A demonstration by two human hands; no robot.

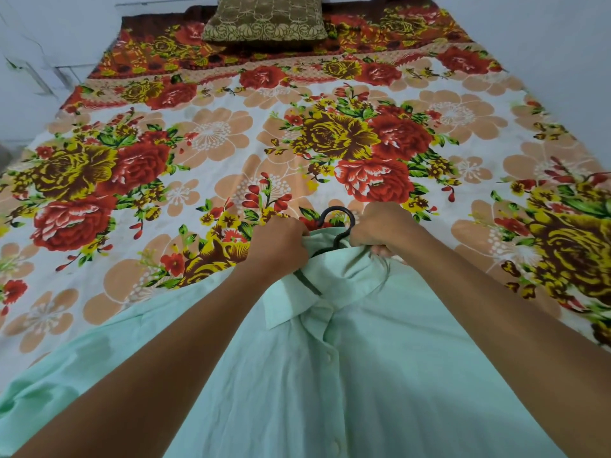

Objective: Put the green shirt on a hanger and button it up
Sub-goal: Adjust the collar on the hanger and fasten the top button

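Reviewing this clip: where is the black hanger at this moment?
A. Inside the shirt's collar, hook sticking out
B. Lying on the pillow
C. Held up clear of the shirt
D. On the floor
A: the black hanger's hook pokes out of the green shirt's collar, between the left hand and right hand, which grip the collar fabric.

Both hands on shirt collar

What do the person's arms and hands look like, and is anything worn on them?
Both forearms are bare from the frame's lower edge to the wrists; no sleeve shows. The left hand and the right hand wear no glove, and no ring, watch or bracelet is visible on the parts that show. The fingertips are mostly hidden in cloth.
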